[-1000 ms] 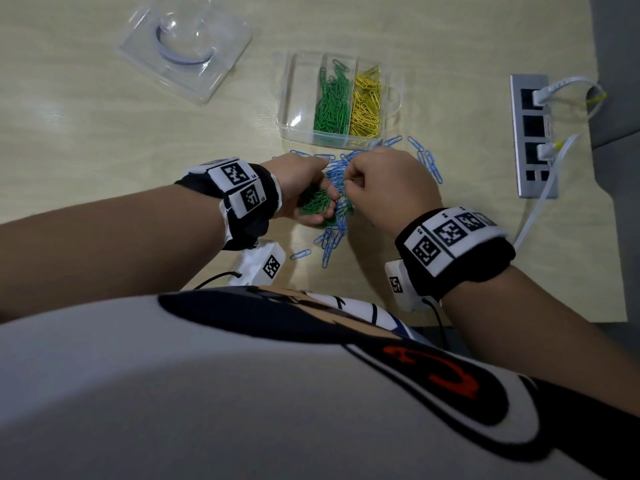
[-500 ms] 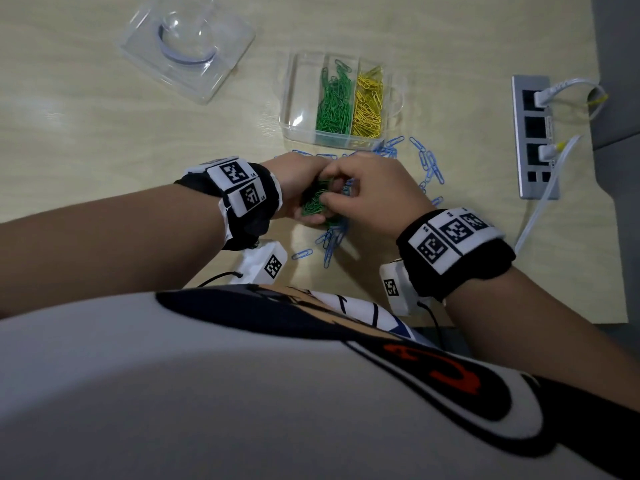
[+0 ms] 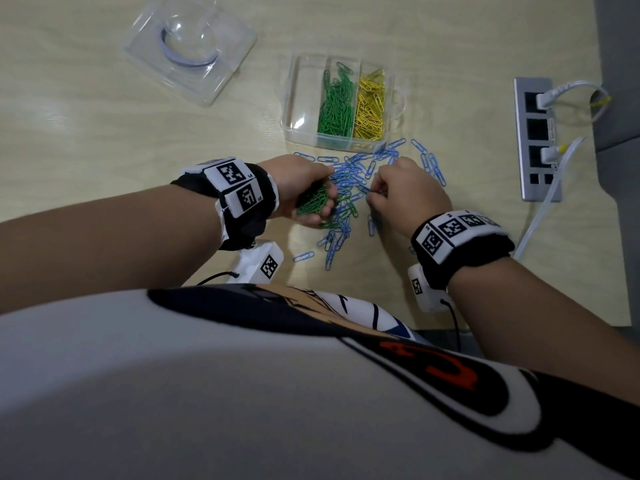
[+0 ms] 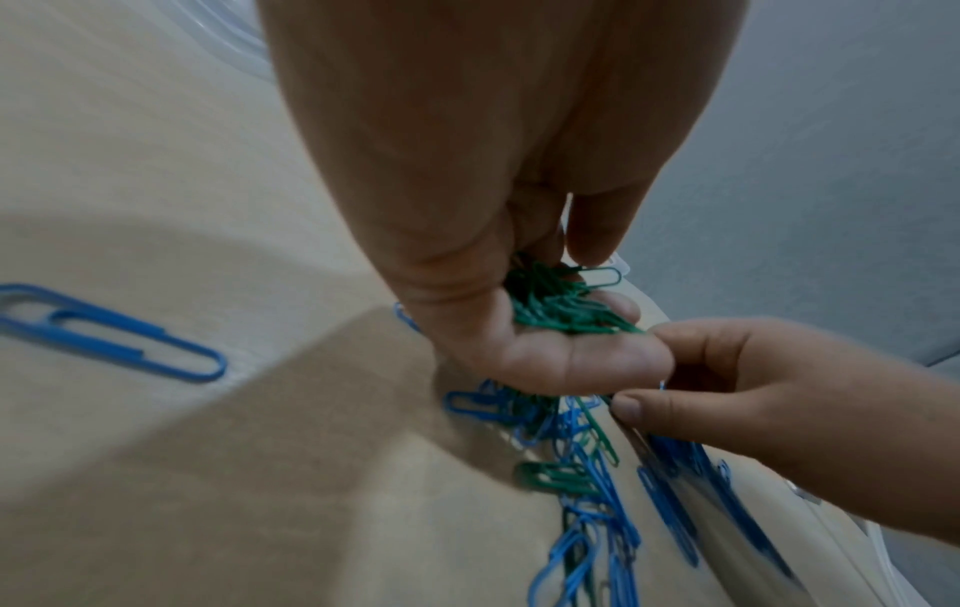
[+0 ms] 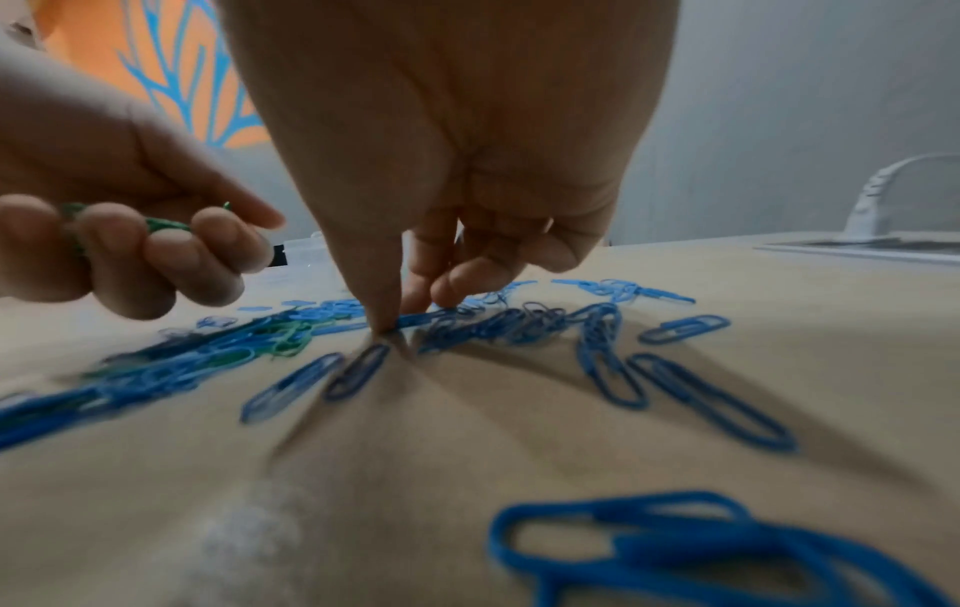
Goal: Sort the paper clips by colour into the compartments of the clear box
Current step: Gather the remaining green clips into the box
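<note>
The clear box stands at the back, with green clips in its middle compartment, yellow clips in the right one and nothing in the left one. A loose pile of blue clips with a few green ones lies in front of it. My left hand grips a bunch of green clips in its curled fingers, just above the pile. My right hand is beside it, with thumb and fingertips down on the table among the blue clips, pinching one.
A clear plastic lid lies at the back left. A grey power strip with white cables lies along the table's right edge. Stray blue clips are scattered to the right and near the front.
My right hand has drawn back from the left hand's palm and moved right, down into the blue clips. The left hand has stayed put with its green bunch.
</note>
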Available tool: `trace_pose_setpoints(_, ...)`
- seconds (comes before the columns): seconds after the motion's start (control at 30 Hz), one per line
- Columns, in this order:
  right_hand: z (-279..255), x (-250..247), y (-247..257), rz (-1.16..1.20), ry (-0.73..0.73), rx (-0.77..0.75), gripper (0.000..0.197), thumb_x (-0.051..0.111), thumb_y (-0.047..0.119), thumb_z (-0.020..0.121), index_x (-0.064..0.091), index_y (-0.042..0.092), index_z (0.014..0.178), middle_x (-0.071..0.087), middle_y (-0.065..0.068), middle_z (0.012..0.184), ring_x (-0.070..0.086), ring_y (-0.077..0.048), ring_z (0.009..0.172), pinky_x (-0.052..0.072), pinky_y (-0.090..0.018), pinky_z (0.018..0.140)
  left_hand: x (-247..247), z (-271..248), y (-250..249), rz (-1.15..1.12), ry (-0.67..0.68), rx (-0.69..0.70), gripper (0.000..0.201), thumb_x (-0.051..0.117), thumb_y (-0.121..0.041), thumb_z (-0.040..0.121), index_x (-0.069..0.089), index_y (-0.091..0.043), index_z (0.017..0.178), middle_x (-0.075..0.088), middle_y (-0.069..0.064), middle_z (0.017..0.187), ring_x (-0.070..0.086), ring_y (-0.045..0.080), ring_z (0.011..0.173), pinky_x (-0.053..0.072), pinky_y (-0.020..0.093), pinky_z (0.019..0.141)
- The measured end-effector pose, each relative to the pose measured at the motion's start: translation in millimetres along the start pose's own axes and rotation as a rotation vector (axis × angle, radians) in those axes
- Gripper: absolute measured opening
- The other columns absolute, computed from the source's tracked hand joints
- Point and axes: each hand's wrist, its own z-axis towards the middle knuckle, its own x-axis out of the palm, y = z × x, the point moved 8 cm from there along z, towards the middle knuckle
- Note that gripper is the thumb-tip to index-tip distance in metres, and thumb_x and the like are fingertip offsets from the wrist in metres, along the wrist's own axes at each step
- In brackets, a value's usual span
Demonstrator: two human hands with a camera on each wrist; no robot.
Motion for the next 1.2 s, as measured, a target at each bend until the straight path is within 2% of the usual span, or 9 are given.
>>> trace_pose_setpoints(0.37,-3.2,-21.8,-12.3,0.075,-0.145,0.096,0.006,0.054,0.021,0.084,0.057,0.022,0.089,0.057,-0.004,0.100,0.056,-0.028,0.091,0.042,-0.037,0.079,-1.8,1.5,2.6,-0.013,-0.018,-0.003,0.050,0.029,-0.043,0.102,0.055,-0.011,0.074,0.056,0.006,0.060,0.057,0.018,0.057,0.052,0.025,0.059)
trace_pose_setpoints(0.5,-3.4,-1.3,8.6,-0.090,-0.006,-0.053,0.014,0.055,0.029,0.088,0.063,0.023,0.097,0.058,-0.004,0.106,0.058,-0.027,0.097,0.044,-0.039,0.085,-1.2,1.0,3.9,-0.025,-0.031,-0.009,0.050,0.029,-0.043,0.102,0.055,-0.009,0.074,0.056,0.008,0.058,0.058,0.019,0.053,0.053,0.032,0.070)
trace_pose_setpoints(0.63,-1.4,2.3,16.7,-0.202,-0.007,-0.052,0.023,0.051,0.033,0.091,0.064,0.018,0.103,0.060,-0.006,0.107,0.059,-0.029,0.096,0.041,-0.038,0.084,-0.9,1.2,5.7,-0.027,-0.035,-0.009,0.052,0.028,-0.043,0.102,0.056,-0.008,0.077,0.056,0.009,0.060,0.059,0.020,0.055,0.052,0.039,0.083)
trace_pose_setpoints(0.8,-9.6,-9.8,43.1,0.073,-0.022,-0.164,0.006,0.057,0.032,0.084,0.056,0.027,0.081,0.053,0.006,0.085,0.056,-0.020,0.087,0.040,-0.035,0.082,0.0,3.1,7.9,-0.045,-0.030,-0.017,0.052,0.027,-0.044,0.102,0.056,-0.007,0.080,0.058,0.010,0.065,0.059,0.020,0.059,0.053,0.036,0.079)
trace_pose_setpoints(0.93,-16.2,-14.8,72.3,0.253,-0.020,-0.287,0.009,0.063,0.031,0.084,0.070,0.026,0.088,0.064,0.004,0.089,0.058,-0.016,0.087,0.045,-0.032,0.078,0.9,3.1,3.8,-0.065,-0.019,0.027,0.030,0.040,-0.032,0.098,0.057,-0.009,0.088,0.059,0.014,0.071,0.061,0.022,0.061,0.054,0.042,0.081)
trace_pose_setpoints(1.0,-11.7,-18.8,68.6,0.289,-0.108,-0.267,0.014,0.060,0.029,0.086,0.070,0.023,0.094,0.065,0.001,0.093,0.059,-0.018,0.089,0.045,-0.032,0.079,1.2,1.6,3.9,-0.073,0.006,0.019,0.032,0.038,-0.033,0.098,0.056,-0.010,0.086,0.057,0.011,0.070,0.059,0.020,0.062,0.055,0.034,0.070)
trace_pose_setpoints(1.07,-5.8,-14.2,57.0,0.193,-0.110,-0.210,0.025,0.056,0.032,0.088,0.064,0.026,0.111,0.061,-0.001,0.106,0.058,-0.022,0.098,0.046,-0.037,0.086,-0.7,-0.2,5.8,-0.065,0.004,-0.007,0.045,0.028,-0.041,0.102,0.054,-0.011,0.080,0.055,0.007,0.067,0.057,0.017,0.062,0.053,0.023,0.055)
trace_pose_setpoints(1.13,-3.5,2.6,44.2,-0.015,0.019,-0.167,0.035,0.054,0.037,0.090,0.053,0.031,0.124,0.054,-0.004,0.117,0.056,-0.027,0.104,0.043,-0.038,0.087,-4.3,-0.9,6.8,-0.051,-0.011,-0.019,0.053,0.023,-0.044,0.103,0.055,-0.011,0.076,0.055,0.006,0.064,0.056,0.017,0.062,0.052,0.020,0.050)
trace_pose_setpoints(1.2,-4.3,10.0,35.1,-0.104,0.041,-0.171,0.028,0.053,0.034,0.092,0.053,0.027,0.120,0.051,-0.006,0.113,0.056,-0.032,0.098,0.040,-0.035,0.078,-5.6,-1.8,7.2,-0.056,-0.012,-0.023,0.053,0.023,-0.044,0.103,0.055,-0.010,0.076,0.055,0.006,0.065,0.056,0.017,0.062,0.053,0.020,0.049)
